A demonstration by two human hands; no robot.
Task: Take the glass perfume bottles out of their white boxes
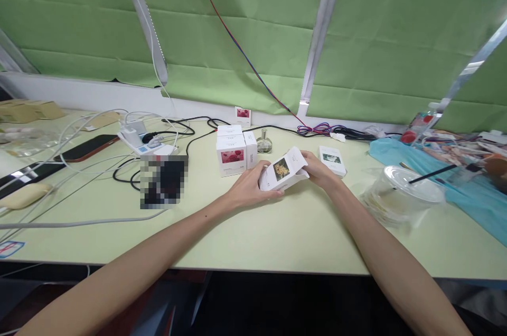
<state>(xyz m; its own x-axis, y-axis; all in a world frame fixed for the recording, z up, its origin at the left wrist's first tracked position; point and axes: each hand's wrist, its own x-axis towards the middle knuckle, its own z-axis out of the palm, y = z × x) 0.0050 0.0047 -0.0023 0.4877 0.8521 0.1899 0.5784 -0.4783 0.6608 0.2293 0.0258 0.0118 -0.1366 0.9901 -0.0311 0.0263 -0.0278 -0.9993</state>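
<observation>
A white box (pixel 282 170) with a yellow flower picture is held tilted above the table, its right end open with a flap out. My left hand (pixel 253 186) is wrapped round its left end. At the open right end is my right hand (pixel 315 168), its fingers partly hidden behind the flap; whether they pinch it is hidden. Just behind stands a small glass bottle (pixel 264 143). White boxes with red flower pictures (pixel 232 156) stand together left of the bottle. A white box with a white flower picture (pixel 331 160) lies to the right.
A lidded plastic cup (pixel 412 188) with a black straw stands at right, beside a blue plastic bag (pixel 443 177). Cables and a power strip (pixel 144 146) spread over the left side of the table (pixel 277 241), near a phone (pixel 89 148).
</observation>
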